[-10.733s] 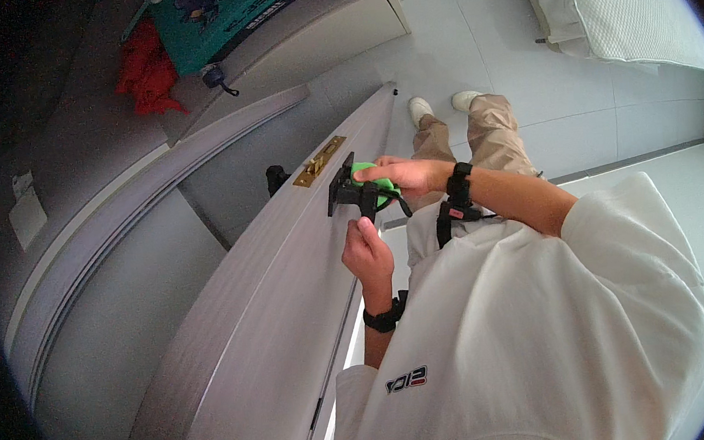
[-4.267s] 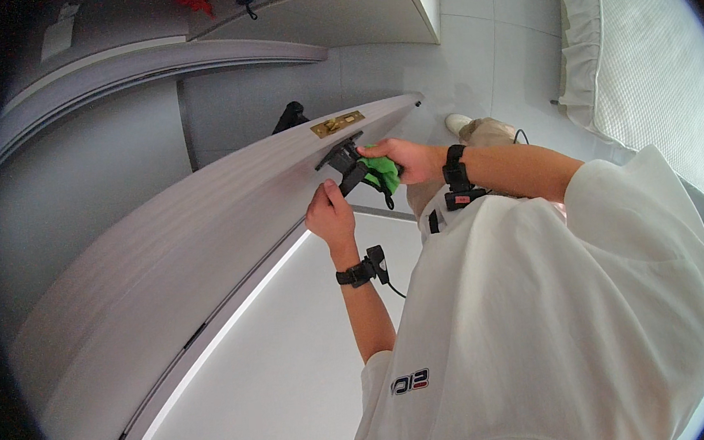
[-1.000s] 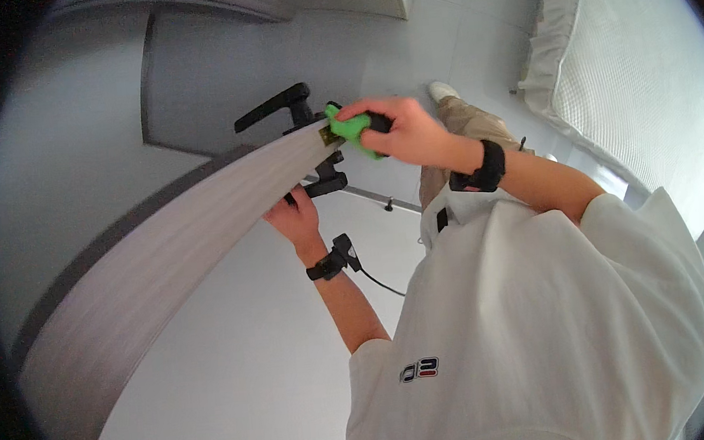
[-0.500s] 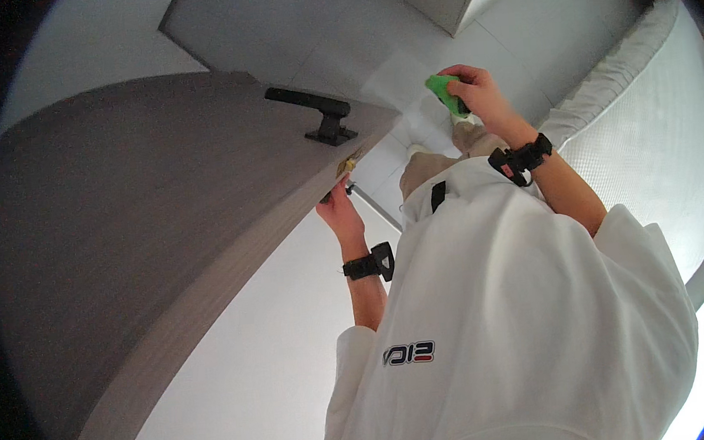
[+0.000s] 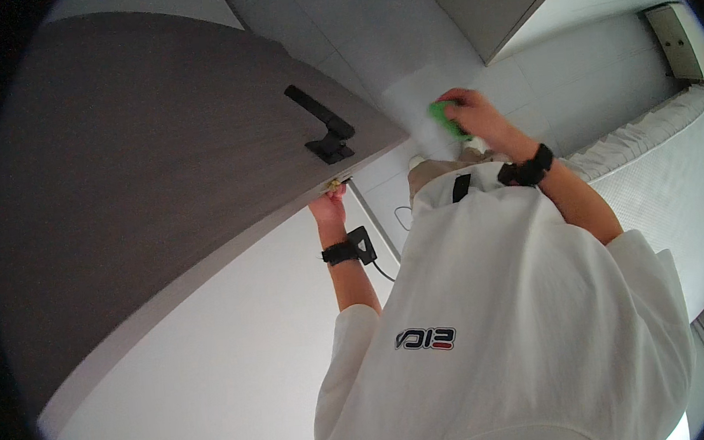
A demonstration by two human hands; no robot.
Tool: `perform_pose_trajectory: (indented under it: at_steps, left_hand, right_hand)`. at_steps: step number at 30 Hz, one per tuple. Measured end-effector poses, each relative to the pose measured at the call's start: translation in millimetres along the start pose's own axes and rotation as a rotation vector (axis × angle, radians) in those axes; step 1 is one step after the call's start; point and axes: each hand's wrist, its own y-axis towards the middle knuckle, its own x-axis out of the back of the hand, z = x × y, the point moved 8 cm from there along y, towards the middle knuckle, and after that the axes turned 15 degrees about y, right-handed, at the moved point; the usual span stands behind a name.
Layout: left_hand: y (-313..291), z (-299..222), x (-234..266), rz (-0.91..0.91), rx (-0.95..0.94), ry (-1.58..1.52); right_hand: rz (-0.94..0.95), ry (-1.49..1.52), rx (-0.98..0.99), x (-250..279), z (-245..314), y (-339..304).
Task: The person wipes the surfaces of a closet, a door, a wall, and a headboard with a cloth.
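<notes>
A grey-brown door (image 5: 167,177) fills the left side, with a black lever handle (image 5: 324,123) on its facing side. A brass-coloured latch (image 5: 334,186) shows on its narrow edge. Just below this latch, my left hand (image 5: 329,208) is closed at the door's other side, around a dark handle there; only its dark end shows, and some fingers are hidden. Ahead of my body, my right hand (image 5: 476,119) pinches a crumpled green cloth (image 5: 446,119), held above the floor and slightly blurred. Black bands with small devices circle both wrists.
A bed-like piece with a white cover (image 5: 655,179) stands at the right. A pale cabinet (image 5: 508,1) is at the top, and a beige box-shaped piece (image 5: 679,41) at the far right. Grey tiles (image 5: 405,50) cover the floor. A thin cable (image 5: 402,216) lies near my body.
The door and its lever have turned clockwise in view, with my left hand staying at the edge. My right hand has dropped slightly in view, still holding the cloth. The room has shifted.
</notes>
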Motion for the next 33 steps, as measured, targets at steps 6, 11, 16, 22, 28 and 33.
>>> perform_pose_trajectory:
  at_steps: [6, 11, 16, 22, 28, 33]
  left_hand:
    - [-10.0, 10.1, 6.9, 0.133, 0.010, 0.301]
    - [-1.8, -13.0, 12.9, -0.099, -0.150, 0.167]
    - [-5.1, -20.2, 14.5, -0.114, -0.261, 0.266]
    - [11.2, 22.6, 86.6, -0.305, -0.389, 0.820]
    - [32.0, 43.9, 75.2, -0.045, -0.389, 0.557]
    - [16.2, 77.6, 99.8, -0.085, 0.077, 0.160]
  right_hand:
    - [0.201, -0.195, 0.349, -95.1, 39.0, 18.2]
    - [0.110, -0.047, 0.144, -116.7, 20.6, 59.9]
    - [0.158, 0.153, 0.020, -151.4, -37.2, 67.5]
    - [0.303, 0.133, 0.052, -178.3, -34.4, 47.1]
    - [0.316, -0.056, 0.069, -150.6, -88.3, 74.5]
    - [0.385, -0.108, -0.137, -143.5, -106.9, 45.8]
